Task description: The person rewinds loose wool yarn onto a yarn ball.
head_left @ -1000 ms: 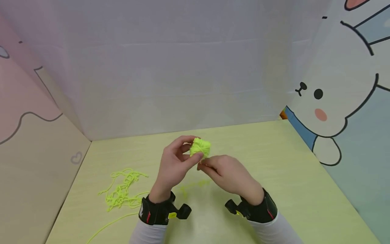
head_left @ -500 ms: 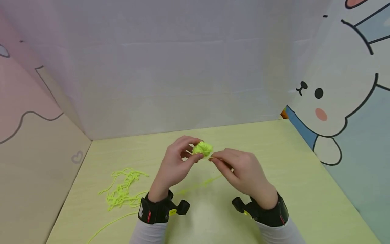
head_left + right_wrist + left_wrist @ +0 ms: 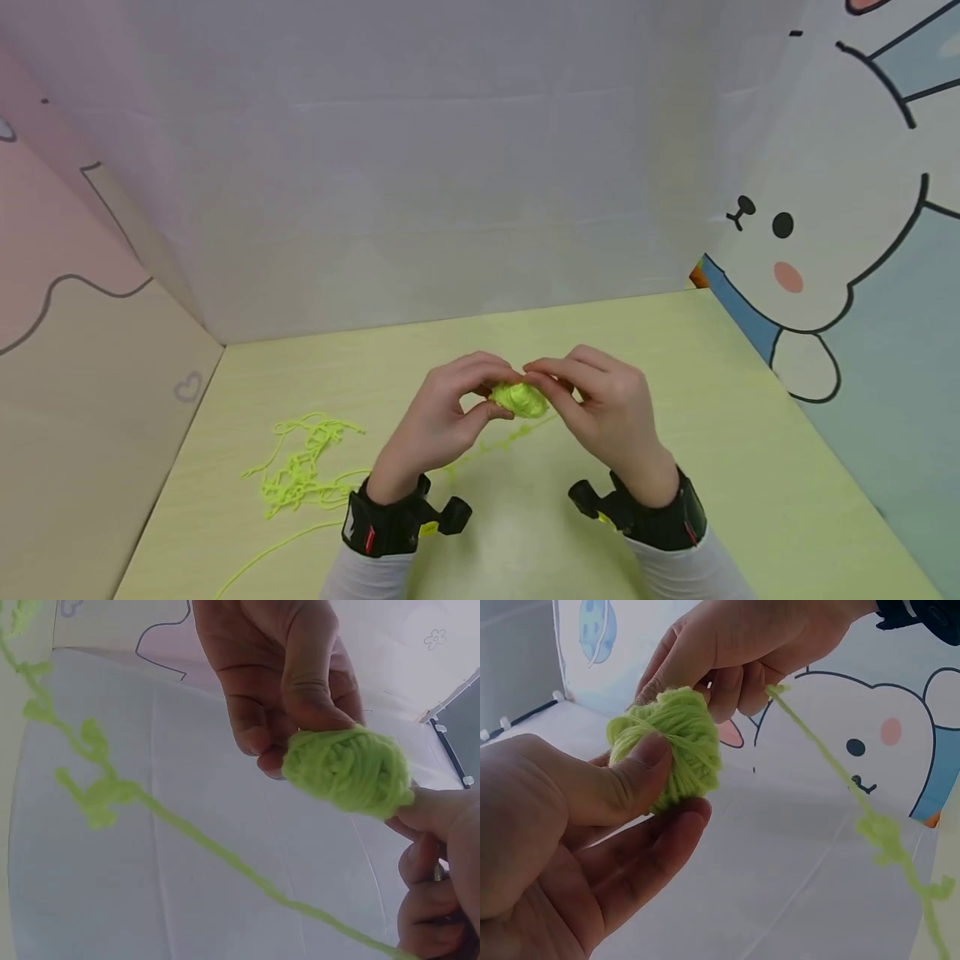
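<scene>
A small ball of neon yellow-green yarn (image 3: 521, 401) is held up above the table between both hands. My left hand (image 3: 448, 414) grips it from the left, the thumb pressed on the wound strands in the left wrist view. At the ball's right end, my right hand (image 3: 609, 400) pinches the yarn close against the winding, its fingers curled. From the right hand a taut yarn strand (image 3: 247, 874) runs off, with a knotted clump (image 3: 105, 796) along it. In the left wrist view that clump (image 3: 885, 836) hangs at the lower right.
A loose tangle of the same yarn (image 3: 300, 471) lies on the pale yellow table (image 3: 720, 467), left of the left forearm. One single strand (image 3: 273, 548) trails toward the front edge. Printed cloth walls (image 3: 450, 208) stand behind and at both sides.
The ball has turned and moved slightly right and down. My right hand swung out to the right, then came up against the ball's upper right side. The loose tangle stays put.
</scene>
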`<state>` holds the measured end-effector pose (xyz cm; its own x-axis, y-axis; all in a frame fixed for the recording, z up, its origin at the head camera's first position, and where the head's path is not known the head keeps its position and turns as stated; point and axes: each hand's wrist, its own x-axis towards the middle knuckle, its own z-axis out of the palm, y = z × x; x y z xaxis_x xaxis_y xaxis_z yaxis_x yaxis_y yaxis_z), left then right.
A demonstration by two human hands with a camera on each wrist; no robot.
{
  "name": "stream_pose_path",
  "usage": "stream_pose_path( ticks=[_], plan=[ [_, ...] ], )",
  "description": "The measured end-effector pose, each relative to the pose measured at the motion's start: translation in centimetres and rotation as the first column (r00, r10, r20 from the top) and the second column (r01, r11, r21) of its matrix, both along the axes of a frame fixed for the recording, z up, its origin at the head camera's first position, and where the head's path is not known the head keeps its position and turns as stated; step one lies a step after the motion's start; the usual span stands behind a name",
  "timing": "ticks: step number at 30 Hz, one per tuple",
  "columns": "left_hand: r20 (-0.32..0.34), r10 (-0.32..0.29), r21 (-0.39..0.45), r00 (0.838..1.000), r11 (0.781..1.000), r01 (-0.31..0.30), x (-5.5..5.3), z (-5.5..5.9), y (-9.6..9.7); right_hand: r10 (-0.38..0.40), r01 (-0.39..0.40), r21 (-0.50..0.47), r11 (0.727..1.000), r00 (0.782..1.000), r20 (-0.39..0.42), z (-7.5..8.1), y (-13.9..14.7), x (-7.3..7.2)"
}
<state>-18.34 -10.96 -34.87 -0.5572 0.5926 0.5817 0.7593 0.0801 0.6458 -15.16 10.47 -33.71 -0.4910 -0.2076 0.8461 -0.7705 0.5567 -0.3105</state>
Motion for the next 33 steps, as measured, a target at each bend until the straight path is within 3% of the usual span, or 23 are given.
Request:
stream_pose_path(
  ticks=[6,14,19,22,27,31,33],
  plan=[
    [0.036,-0.041,0.053,0.999,0.998,0.039,0.3,0.2,0.2,0.05,-0.045,-0.056,0.997,0.995,0.088,-0.3,-0.2,-0.2],
    [-0.044,-0.063,0.137,0.997,0.988,0.068,-0.1,0.0,0.4,0.104,-0.089,-0.065,0.994,0.954,0.281,-1.2,-0.3,-0.7],
    [0.073,-0.014,0.206,0.997,0.978,-0.001,-0.1,-0.3,0.3,0.044,-0.047,0.002,0.999,0.945,0.324,-1.6,-0.5,-0.9],
    [0.184,0.019,0.261,0.983,0.963,-0.068,-0.1,-0.3,0.1,-0.005,-0.036,0.111,0.993,0.936,0.351,-1.7,-0.8,-0.9],
    [0.332,0.098,0.299,0.938,0.932,-0.203,0.0,0.1,-0.1,-0.016,-0.088,0.256,0.963,0.926,0.378,-1.6,-1.2,-0.7],
    [0.386,0.157,0.296,0.909,0.912,-0.283,0.2,1.1,-0.1,-0.012,-0.127,0.319,0.939,0.916,0.4,-1.4,-1.3,-0.3],
    [0.402,0.182,0.297,0.897,0.901,-0.316,0.1,1.1,0.0,-0.004,-0.151,0.347,0.926,0.913,0.409,-1.2,-1.4,0.0]
  ],
)
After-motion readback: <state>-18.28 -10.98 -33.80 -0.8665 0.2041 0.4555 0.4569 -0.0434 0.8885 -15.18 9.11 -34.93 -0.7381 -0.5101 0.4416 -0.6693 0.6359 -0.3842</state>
